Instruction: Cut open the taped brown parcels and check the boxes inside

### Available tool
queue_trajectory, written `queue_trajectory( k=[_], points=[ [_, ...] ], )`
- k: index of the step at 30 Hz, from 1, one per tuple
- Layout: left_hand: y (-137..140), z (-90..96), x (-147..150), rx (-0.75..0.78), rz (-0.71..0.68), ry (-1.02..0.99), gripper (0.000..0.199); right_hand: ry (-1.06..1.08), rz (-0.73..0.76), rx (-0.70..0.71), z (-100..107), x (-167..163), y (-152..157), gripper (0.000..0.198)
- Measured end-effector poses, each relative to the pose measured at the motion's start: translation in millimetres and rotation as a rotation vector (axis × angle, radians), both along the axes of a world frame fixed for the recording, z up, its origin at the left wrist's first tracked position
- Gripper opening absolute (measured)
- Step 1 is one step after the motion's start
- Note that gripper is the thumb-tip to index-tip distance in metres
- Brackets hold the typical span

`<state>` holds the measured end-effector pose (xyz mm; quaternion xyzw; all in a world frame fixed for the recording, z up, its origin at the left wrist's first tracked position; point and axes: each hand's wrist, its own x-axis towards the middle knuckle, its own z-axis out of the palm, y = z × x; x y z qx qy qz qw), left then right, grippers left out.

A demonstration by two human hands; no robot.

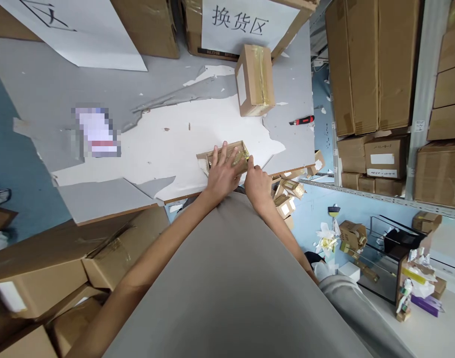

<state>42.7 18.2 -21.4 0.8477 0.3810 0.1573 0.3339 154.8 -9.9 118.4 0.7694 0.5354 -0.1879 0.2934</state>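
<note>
So, down at the near edge of the table [175,124] it's all about the small box [241,147], lying lengthwise from left to right on the bare white patch. Left hand [223,176] is flat across the middle of it, fingers fanned wide and reaching towards the far side, and the box peeks out beyond the hand at both ends. Right hand [257,181] sits just beside, curled up tight, its raised fingertip meeting the box's right end, where shiny tape catches the light; whether anything is tucked in that fist, I can't tell from here. So that's the box under the left hand and immediately to the left of the right one. Further up the table, a taller box [255,82] stands beyond both hands, tape down its top, and a red-and-black knife [302,120] lies off to the right, well apart from either hand. Over on the left, something blurred [97,132], pale with a red band, and behind everything a lettered sheet [249,22].
</note>
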Motion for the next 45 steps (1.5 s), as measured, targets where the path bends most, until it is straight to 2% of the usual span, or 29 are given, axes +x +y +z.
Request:
queue_trajectory(
  k=[5, 8, 18, 26, 32, 45],
  points=[
    [-1, 1.2, 0, -0.005, 0.004, 0.028, 0.066, 0.020, -0.017, -0.064, 12, 2, -14, 0.080],
    [-2, 3.5, 0, -0.013, 0.009, 0.049, 0.072, 0.052, 0.001, -0.045, 16, 6, -19, 0.081],
    [-6, 13.8, 13, -0.019, -0.021, 0.117, 0.075, 0.075, 0.013, -0.009, -4, 23, -1, 0.084],
    [-9, 12.4, 21, -0.016, -0.026, 0.135, 0.079, 0.088, -0.042, -0.060, 1, 29, 3, 0.078],
    [-9, 12.3, 25, -0.040, 0.008, 0.076, 0.074, 0.118, -0.037, -0.066, 0, 39, 3, 0.080],
    [-4, 10.2, 15, -0.053, 0.064, 0.092, 0.078, 0.165, -0.043, -0.075, 2, 45, -6, 0.073]
  ],
)
